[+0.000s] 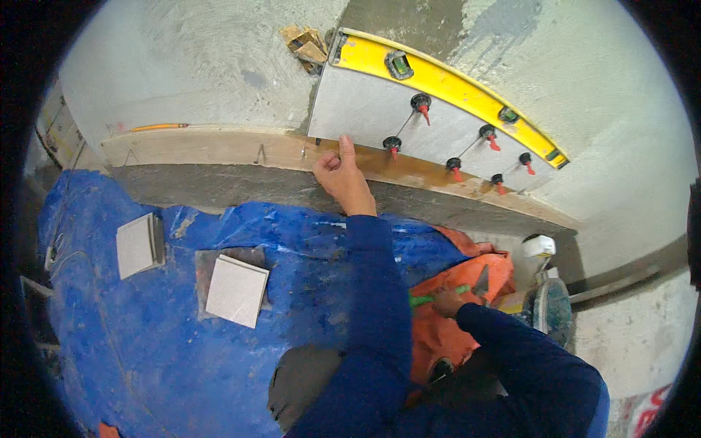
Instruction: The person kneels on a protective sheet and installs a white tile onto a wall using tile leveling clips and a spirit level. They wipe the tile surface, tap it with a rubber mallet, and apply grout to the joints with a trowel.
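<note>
At the lower left edge of a row of grey tiles [358,95] on the wall is my left hand [343,175]. Its thumb points up against the tile edge and its fingers are curled; whatever they hold, if anything, is hidden. Several black-and-red tile levelling clips [421,106] sit in the tile joints. A yellow spirit level [453,80] lies along the tiles' upper edge. Lower down, my right hand [449,301] is closed round a green-handled trowel [420,300], whose grey pointed blade seems to show beyond the fingers, over orange sheeting [449,339].
A wooden batten [212,148] runs under the tiles, with a pencil [159,127] on its top edge. Two stacks of small tiles, one left [137,247] and one nearer [236,292], rest on a blue tarp [161,350]. A round dark container [553,310] stands at the right.
</note>
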Motion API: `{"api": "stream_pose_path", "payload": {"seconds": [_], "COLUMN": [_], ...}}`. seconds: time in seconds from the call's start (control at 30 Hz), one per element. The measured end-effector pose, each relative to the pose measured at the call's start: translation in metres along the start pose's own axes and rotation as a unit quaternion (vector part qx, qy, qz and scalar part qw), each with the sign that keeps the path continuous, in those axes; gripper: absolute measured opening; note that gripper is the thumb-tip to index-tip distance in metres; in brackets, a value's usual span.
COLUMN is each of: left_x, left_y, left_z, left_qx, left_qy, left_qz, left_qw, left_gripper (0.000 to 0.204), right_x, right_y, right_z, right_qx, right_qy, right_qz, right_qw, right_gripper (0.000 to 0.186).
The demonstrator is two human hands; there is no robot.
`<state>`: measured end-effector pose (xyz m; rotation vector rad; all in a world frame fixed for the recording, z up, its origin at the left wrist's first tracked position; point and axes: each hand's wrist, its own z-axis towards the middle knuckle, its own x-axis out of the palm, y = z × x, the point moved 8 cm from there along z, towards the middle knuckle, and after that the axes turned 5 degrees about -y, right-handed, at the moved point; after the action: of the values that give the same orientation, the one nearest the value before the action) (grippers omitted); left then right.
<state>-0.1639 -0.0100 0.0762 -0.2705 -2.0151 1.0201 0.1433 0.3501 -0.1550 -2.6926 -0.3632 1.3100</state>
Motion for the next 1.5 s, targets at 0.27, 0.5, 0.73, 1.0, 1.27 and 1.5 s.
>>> {"api": "stream_pose_path", "payload": {"seconds": [0.27,0.5,0.73,1.0,1.27,1.5], "left_x": [0.008,0.011,0.019,0.017,0.021,0.024], "left_y": [0.002,0.008,-0.014,-0.028,-0.019,-0.008], "left_z": [0.01,0.013,-0.003,-0.011,-0.014,0.012], "left_qx": [-0.008,-0.042,-0.051,-0.052,-0.062,0.02], "left_qy": [0.05,0.051,-0.012,-0.099,-0.081,0.112], "left_qz": [0.026,0.015,0.111,0.246,0.152,0.008], "left_qw": [0.998,0.998,0.992,0.963,0.983,0.993], "left_gripper": [0.064,0.069,0.093,0.112,0.099,0.065], "right_x": [-0.002,0.003,-0.028,-0.009,-0.011,-0.07], "right_y": [0.017,0.018,0.027,0.023,0.015,0.0], "right_z": [-0.001,0.006,-0.014,0.002,-0.005,-0.031], "right_qx": [0.076,0.074,0.045,0.081,0.072,-0.014], "right_qy": [0.042,-0.077,-0.094,-0.116,-0.14,-0.212], "right_qz": [0.037,0.057,0.01,0.002,0.056,0.081], "right_qw": [0.995,0.993,0.994,0.99,0.986,0.974], "right_gripper": [0.046,0.042,0.045,0.05,0.046,0.032]}}
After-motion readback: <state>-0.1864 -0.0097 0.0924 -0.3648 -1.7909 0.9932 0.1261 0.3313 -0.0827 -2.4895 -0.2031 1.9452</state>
